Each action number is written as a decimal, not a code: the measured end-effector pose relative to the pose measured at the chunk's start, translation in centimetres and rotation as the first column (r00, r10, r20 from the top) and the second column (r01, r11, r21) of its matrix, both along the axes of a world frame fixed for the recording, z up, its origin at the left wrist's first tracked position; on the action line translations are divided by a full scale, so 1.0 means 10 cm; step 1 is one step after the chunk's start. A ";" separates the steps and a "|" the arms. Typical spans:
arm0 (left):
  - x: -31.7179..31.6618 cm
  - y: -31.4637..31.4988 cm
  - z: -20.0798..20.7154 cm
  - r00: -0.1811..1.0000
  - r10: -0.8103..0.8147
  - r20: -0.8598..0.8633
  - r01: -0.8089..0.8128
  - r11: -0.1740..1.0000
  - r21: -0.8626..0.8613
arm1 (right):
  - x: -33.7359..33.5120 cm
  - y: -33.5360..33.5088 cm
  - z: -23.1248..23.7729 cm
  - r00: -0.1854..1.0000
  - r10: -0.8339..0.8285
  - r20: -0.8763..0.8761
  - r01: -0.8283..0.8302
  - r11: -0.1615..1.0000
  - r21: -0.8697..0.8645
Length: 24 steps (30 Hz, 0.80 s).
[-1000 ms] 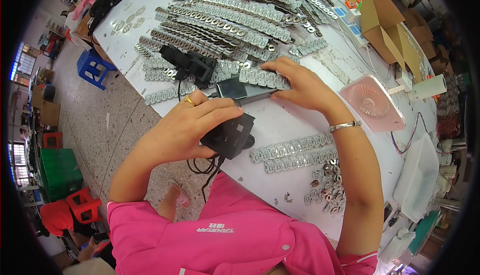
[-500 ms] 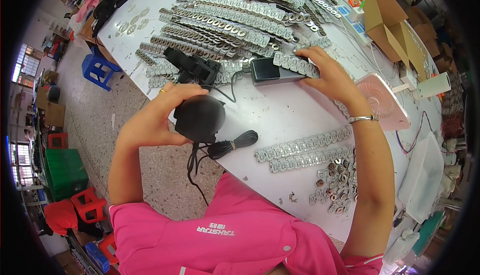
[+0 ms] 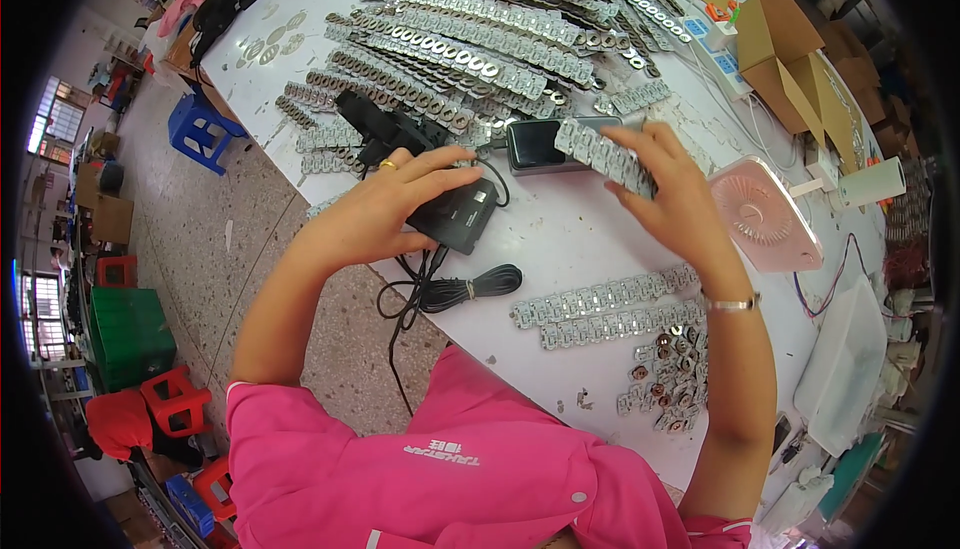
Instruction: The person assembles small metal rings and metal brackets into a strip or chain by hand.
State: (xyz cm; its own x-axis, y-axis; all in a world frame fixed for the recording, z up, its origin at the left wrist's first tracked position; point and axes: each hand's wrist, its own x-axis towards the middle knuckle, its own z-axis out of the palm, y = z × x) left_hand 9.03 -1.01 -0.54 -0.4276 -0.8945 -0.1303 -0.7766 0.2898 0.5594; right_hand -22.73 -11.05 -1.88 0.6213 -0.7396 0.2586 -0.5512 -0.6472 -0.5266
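Observation:
My left hand (image 3: 375, 211) is closed round a black boxy device (image 3: 463, 219) near the table's front edge. A black cable (image 3: 470, 289), bundled with a tie, lies just below the device, and loose loops hang over the edge. In my right hand (image 3: 668, 189) is a short strip of silver metal parts (image 3: 598, 152), pinched between thumb and fingers and tilted above the table. Behind that strip lies a grey box with a dark glossy top (image 3: 540, 145). A black strapped gadget (image 3: 385, 127) rests beyond my left hand.
Many metal strips (image 3: 470, 34) are piled at the back. Two more strips (image 3: 600, 307) and loose round parts (image 3: 665, 379) lie nearer me. At right stand a pink fan (image 3: 765, 211), an open cardboard box (image 3: 785, 59) and a power strip (image 3: 715, 54). A blue stool (image 3: 200, 134) stands left.
My left hand has moved right with the black device and turned it, so a flat side shows. My right hand has drawn the metal strip off the grey box, tilting it down.

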 end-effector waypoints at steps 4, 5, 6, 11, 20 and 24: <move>-0.04 0.25 0.14 0.994 0.105 -0.026 -0.108 0.948 -0.300 | -0.17 0.54 0.12 0.998 -0.052 -0.020 0.055 0.984 0.169; -0.12 0.35 0.15 0.995 0.092 -0.030 -0.097 0.951 -0.294 | -0.23 0.65 0.12 0.998 -0.063 -0.006 0.063 0.981 0.183; -0.23 0.48 0.17 0.991 0.102 -0.090 -0.122 0.959 -0.254 | -0.29 0.76 0.14 0.997 -0.073 -0.009 0.074 0.980 0.186; -0.78 0.74 -0.07 0.991 -0.055 0.119 0.081 0.971 -0.225 | -0.47 1.13 0.07 0.980 -0.017 -0.199 0.082 0.942 0.325; -0.90 0.48 -0.46 0.956 0.105 0.273 0.076 0.813 -0.577 | -0.56 1.38 -0.26 0.972 -0.073 -0.222 0.101 0.988 0.117; -1.02 0.49 -0.43 0.952 0.164 0.260 0.028 0.797 -0.604 | -0.84 1.42 -0.08 0.992 -0.107 -0.070 0.111 0.992 0.064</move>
